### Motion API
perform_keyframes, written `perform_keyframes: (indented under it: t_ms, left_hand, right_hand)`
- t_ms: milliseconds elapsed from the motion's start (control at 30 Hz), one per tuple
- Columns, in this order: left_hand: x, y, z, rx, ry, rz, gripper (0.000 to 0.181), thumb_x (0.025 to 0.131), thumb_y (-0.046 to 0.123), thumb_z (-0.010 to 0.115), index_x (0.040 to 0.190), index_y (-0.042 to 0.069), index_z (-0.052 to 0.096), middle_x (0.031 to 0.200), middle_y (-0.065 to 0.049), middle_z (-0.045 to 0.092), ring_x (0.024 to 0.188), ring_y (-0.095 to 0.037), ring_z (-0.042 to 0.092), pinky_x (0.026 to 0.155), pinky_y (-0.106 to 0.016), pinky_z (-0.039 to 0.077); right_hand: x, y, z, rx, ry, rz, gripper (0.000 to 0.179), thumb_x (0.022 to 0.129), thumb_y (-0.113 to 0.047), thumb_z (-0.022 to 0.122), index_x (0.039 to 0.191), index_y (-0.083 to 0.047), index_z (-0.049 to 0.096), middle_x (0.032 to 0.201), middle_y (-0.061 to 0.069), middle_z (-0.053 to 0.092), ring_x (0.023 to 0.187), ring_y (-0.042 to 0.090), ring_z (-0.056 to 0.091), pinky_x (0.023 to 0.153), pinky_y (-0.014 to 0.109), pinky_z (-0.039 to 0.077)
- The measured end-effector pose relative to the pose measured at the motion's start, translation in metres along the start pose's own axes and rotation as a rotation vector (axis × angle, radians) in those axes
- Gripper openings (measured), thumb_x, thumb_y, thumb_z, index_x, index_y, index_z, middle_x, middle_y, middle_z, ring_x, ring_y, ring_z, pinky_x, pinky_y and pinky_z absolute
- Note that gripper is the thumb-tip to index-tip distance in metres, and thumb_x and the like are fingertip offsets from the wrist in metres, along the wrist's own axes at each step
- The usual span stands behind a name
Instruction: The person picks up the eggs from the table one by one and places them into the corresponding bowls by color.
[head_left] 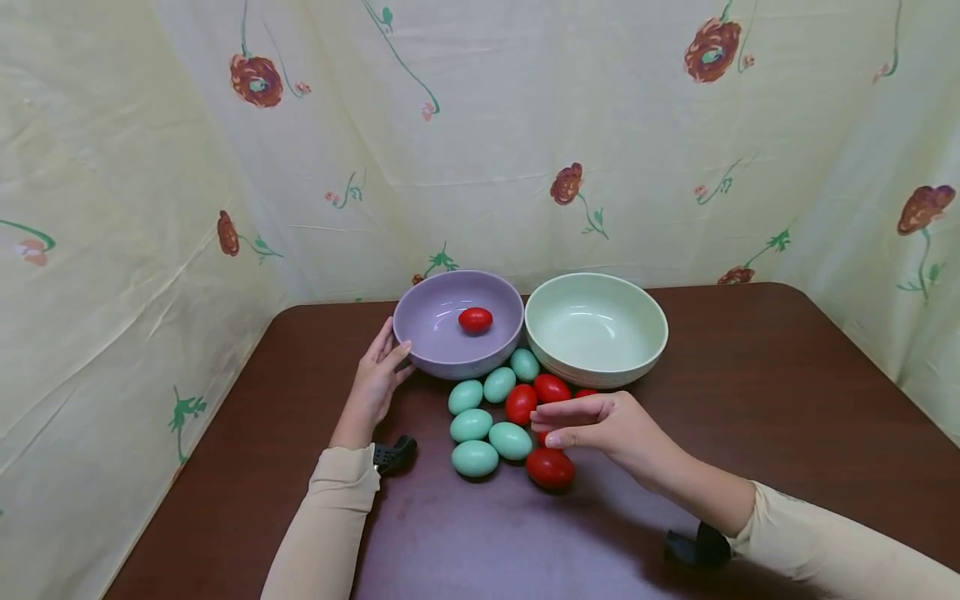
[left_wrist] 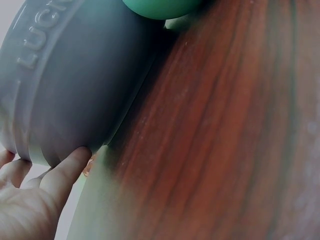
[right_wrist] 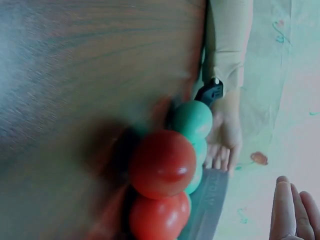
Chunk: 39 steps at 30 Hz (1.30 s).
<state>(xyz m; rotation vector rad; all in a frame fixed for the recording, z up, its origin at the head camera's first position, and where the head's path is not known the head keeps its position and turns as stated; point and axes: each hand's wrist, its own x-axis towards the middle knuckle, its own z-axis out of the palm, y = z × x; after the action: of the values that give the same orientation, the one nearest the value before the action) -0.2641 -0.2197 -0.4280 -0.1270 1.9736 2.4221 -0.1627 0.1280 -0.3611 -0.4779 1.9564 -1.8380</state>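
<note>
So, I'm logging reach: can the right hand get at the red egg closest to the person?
Probably yes: the right hand looks free and close to that red egg, and nothing seems to block the way between them.

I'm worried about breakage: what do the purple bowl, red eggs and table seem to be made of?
Purple bowl: probably glazed ceramic, possibly plastic; glossy highlights inside, raised lettering outside.
Red eggs: smooth and shiny, perhaps plastic or dyed shell; the look leaves it open.
Table: wood or wood-look laminate, judging by its streaky grain.

raised letters "LUCK" (left_wrist: 37,37), the K cut off, on the side of the purple bowl (left_wrist: 90,75)
</note>
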Motion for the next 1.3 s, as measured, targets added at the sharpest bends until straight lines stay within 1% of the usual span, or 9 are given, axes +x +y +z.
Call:
perform_keyframes:
  t_ms: [100,200,367,567,667,800,867,1200,1300]
  left_hand:
    - [0.0,-0.001,0.0,0.002,-0.004,0.009,0.072,0.101,0.017,0.056,0.161,0.025,0.017,0.169,0.003,0.007,0.153,-0.019,0.024,0.116,-0.049,0.037]
    - [0.0,-0.001,0.0,0.003,-0.012,0.012,0.071,0.102,0.016,0.056,0.161,0.024,0.016,0.169,0.003,0.006,0.153,-0.019,0.024,0.116,-0.049,0.037]
    - [-0.002,-0.002,0.001,0.005,-0.008,0.009,0.072,0.102,0.016,0.056,0.161,0.024,0.016,0.169,0.003,0.007,0.152,-0.02,0.025,0.116,-0.049,0.037]
    - [-0.003,0.0,0.001,0.021,0.0,0.01,0.071,0.102,0.018,0.056,0.161,0.026,0.017,0.169,0.004,0.008,0.152,-0.02,0.027,0.115,-0.048,0.038]
    - [-0.002,0.001,0.0,0.022,0.008,0.015,0.071,0.102,0.018,0.056,0.161,0.026,0.017,0.169,0.004,0.008,0.152,-0.02,0.026,0.115,-0.048,0.039]
    - [-0.002,0.0,0.0,0.026,0.011,0.006,0.071,0.102,0.018,0.056,0.16,0.026,0.017,0.169,0.005,0.007,0.152,-0.019,0.026,0.115,-0.048,0.039]
    - [-0.002,-0.001,0.0,0.031,0.011,-0.001,0.071,0.101,0.019,0.057,0.16,0.027,0.018,0.169,0.005,0.008,0.152,-0.019,0.027,0.114,-0.047,0.04]
    - [0.0,-0.002,0.001,0.035,0.011,-0.001,0.071,0.102,0.019,0.056,0.161,0.026,0.017,0.169,0.005,0.008,0.153,-0.018,0.025,0.115,-0.047,0.039]
    - [0.0,-0.002,0.002,0.035,0.013,-0.003,0.071,0.102,0.019,0.056,0.16,0.027,0.018,0.169,0.005,0.009,0.152,-0.018,0.026,0.115,-0.047,0.039]
  right_hand:
    - [-0.004,0.006,-0.001,0.031,0.008,0.013,0.053,0.087,-0.012,0.075,0.131,0.011,0.058,0.113,0.012,0.075,0.109,0.018,0.072,0.09,0.025,0.058]
    - [-0.008,0.012,-0.002,0.035,0.014,0.008,0.051,0.088,-0.011,0.074,0.13,0.011,0.058,0.114,0.011,0.075,0.109,0.017,0.072,0.089,0.026,0.059]
    - [-0.014,0.022,-0.003,-0.007,0.019,-0.001,0.042,0.088,-0.009,0.073,0.127,0.006,0.064,0.116,0.013,0.074,0.107,0.017,0.072,0.087,0.025,0.059]
    - [-0.017,0.029,-0.004,-0.029,0.036,-0.006,0.042,0.086,-0.006,0.074,0.125,0.006,0.065,0.119,0.016,0.072,0.109,0.021,0.072,0.088,0.023,0.058]
    - [-0.016,0.03,-0.004,-0.05,0.084,-0.011,0.044,0.085,-0.008,0.076,0.125,0.004,0.066,0.119,0.016,0.072,0.108,0.019,0.072,0.087,0.023,0.059]
    - [-0.017,0.031,-0.004,-0.088,0.184,-0.007,0.045,0.082,-0.015,0.081,0.123,0.0,0.069,0.119,0.013,0.073,0.107,0.01,0.071,0.086,0.021,0.058]
    - [-0.018,0.032,-0.003,-0.095,0.208,0.001,0.045,0.081,-0.016,0.082,0.122,-0.001,0.07,0.12,0.012,0.073,0.108,0.005,0.07,0.087,0.019,0.057]
    - [-0.02,0.042,-0.002,-0.083,0.171,0.046,0.044,0.084,-0.014,0.079,0.125,-0.002,0.069,0.124,0.012,0.07,0.113,0.008,0.068,0.09,0.016,0.055]
    - [-0.02,0.043,-0.003,-0.076,0.163,0.034,0.045,0.084,-0.013,0.078,0.126,0.001,0.067,0.126,0.015,0.069,0.113,0.012,0.069,0.091,0.016,0.055]
